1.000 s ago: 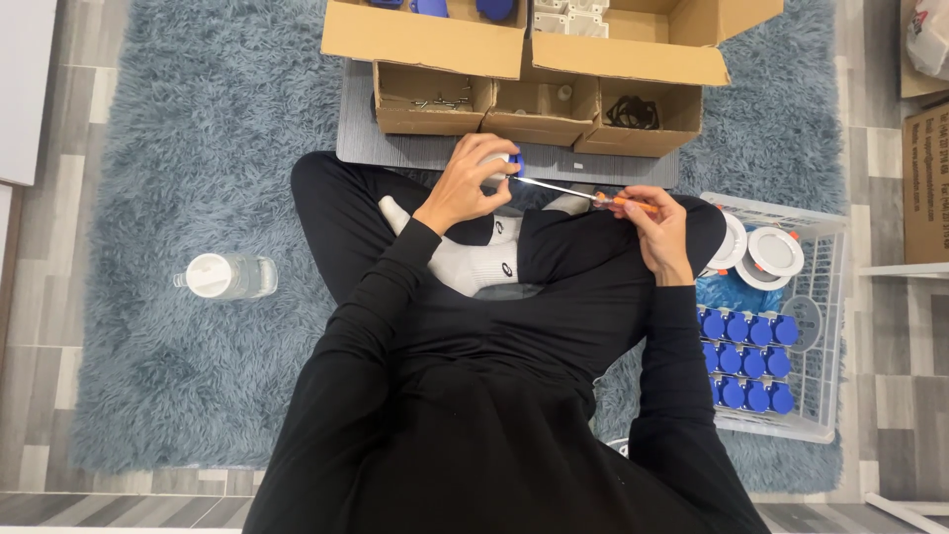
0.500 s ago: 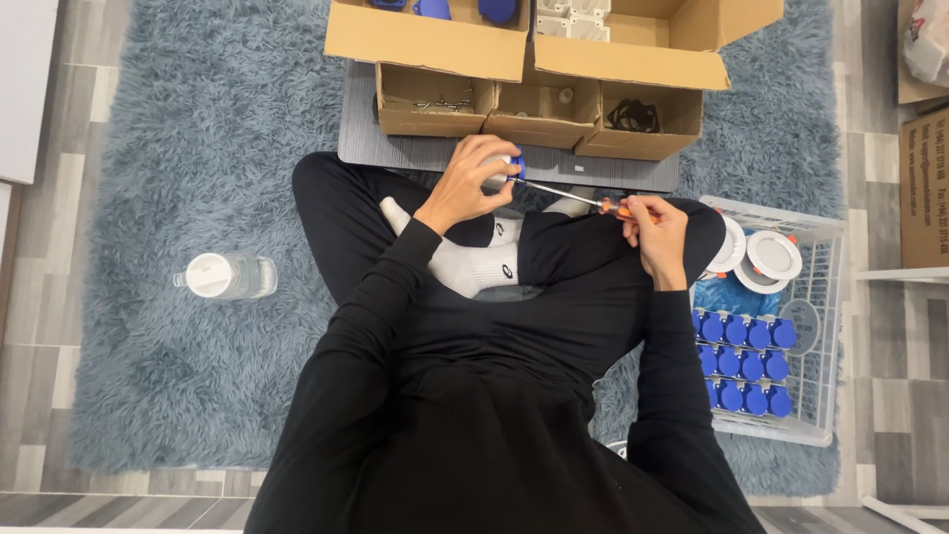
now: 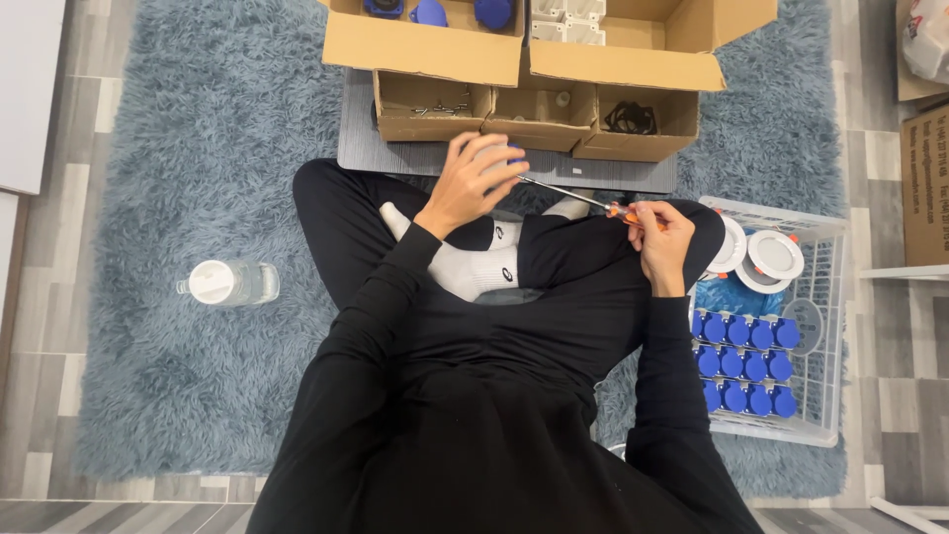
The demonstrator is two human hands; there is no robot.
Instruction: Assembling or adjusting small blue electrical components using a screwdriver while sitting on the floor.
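Observation:
I sit cross-legged on a blue shaggy rug (image 3: 198, 129). My left hand (image 3: 473, 183) is closed around a small white and blue part (image 3: 512, 153), mostly hidden by my fingers. My right hand (image 3: 660, 242) grips the orange handle of a screwdriver (image 3: 578, 198). Its thin metal shaft runs left, and the tip meets the part in my left hand. Both hands hover above my knees, just in front of a grey board (image 3: 395, 156).
Open cardboard boxes (image 3: 514, 109) with small compartments stand on the board ahead. A white wire basket (image 3: 825, 326) at my right holds several blue-capped pieces and round white fixtures (image 3: 776, 255). A plastic bottle (image 3: 229, 283) lies on the rug at left.
My hands stay in nearly the same place. The screwdriver's angle has shifted slightly as my right hand works the handle against the part.

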